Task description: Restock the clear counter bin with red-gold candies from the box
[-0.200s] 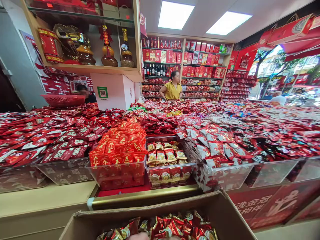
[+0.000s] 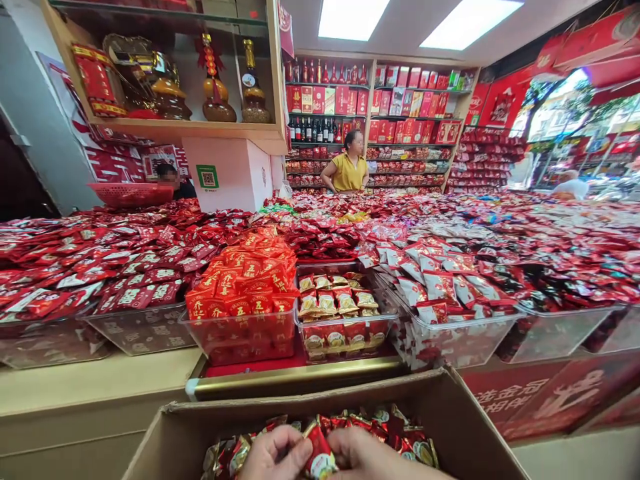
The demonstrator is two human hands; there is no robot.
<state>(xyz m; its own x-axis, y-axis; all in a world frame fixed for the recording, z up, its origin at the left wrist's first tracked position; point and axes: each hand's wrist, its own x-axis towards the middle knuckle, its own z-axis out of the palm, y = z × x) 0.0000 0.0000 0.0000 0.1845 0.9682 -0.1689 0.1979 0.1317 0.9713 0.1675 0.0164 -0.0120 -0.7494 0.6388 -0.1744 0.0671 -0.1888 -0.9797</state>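
Note:
An open cardboard box sits right in front of me, part full of red and gold wrapped candies. My left hand and my right hand are both inside it at the bottom edge of the view. Their fingers are curled and pinch a red wrapped candy held between them. Beyond the box stands a clear bin partly filled with gold and red packets.
A long counter holds clear bins heaped with red sweets. A brass rail runs along its front. A person in a yellow top stands behind the counter. Another person sits at the left. Shelves of red boxes line the back wall.
Both hands have come up into view inside the box and closed on a red candy. The view has tipped slightly downward.

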